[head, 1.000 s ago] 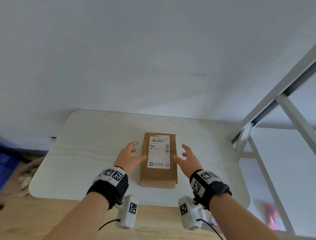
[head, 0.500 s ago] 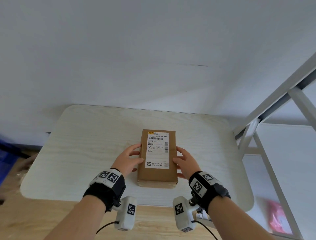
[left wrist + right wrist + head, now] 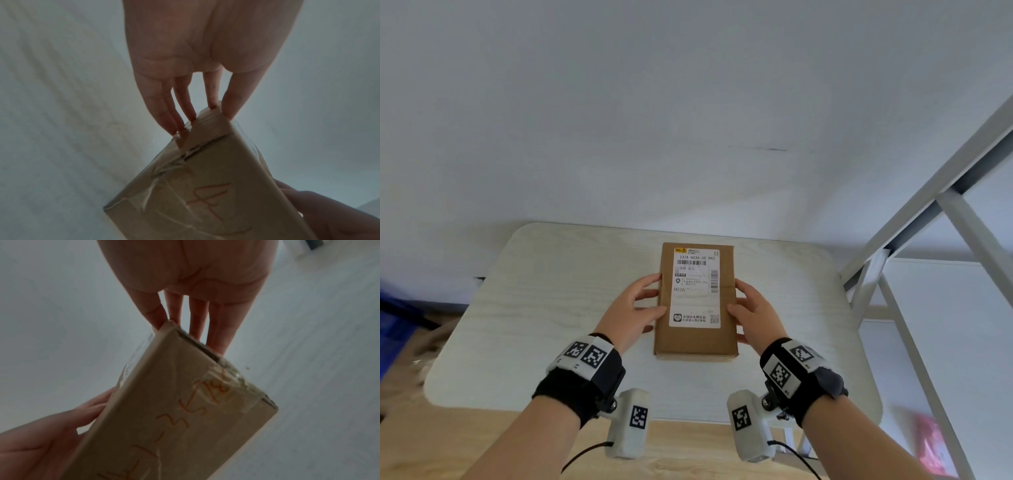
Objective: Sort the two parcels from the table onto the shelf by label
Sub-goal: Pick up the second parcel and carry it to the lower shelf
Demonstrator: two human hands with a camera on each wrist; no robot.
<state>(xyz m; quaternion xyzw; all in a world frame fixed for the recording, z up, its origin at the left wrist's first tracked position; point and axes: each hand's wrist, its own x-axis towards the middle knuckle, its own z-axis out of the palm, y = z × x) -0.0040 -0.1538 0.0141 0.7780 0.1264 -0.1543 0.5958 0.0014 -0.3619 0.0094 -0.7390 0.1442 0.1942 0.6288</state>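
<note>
Stiff taped cardboard parcel (image 3: 695,301), likely light, raised just off the table (image 3: 544,308), mid-table; held by its long sides, left hand (image 3: 631,313) and right hand (image 3: 755,317) gripping, thumbs on top, fingers beneath; tape possibly slick

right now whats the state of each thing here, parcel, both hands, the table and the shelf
cardboard parcel: sealed with tape, shipping label up, lifted off the table between both hands
left hand: grips the parcel's left edge, thumb on top
right hand: grips the parcel's right edge, thumb on top
table: bare where visible
white shelf: stands to the right; a red item shows low down
</note>
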